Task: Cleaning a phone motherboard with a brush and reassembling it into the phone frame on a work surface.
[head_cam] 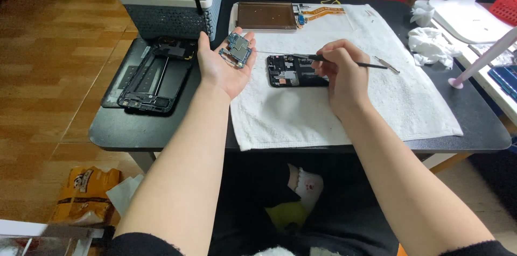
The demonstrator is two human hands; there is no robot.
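Observation:
My left hand [222,67] lies palm up above the table's left part, with a small blue circuit board [237,48] resting on its fingers. My right hand [340,75] pinches a thin black tool [344,62] whose fine metal tip points left toward the board. Just below the tool an opened black phone body [293,71] lies on a white towel [344,100]. A brown phone back panel [267,16] sits at the towel's far edge.
A black phone frame [156,75] lies on the dark table [107,127] at left. A grey basket [169,11] of tools stands behind it. Orange flex cables [323,10], tweezers [388,65], crumpled tissues [431,40] and a white lamp base [468,16] are at right.

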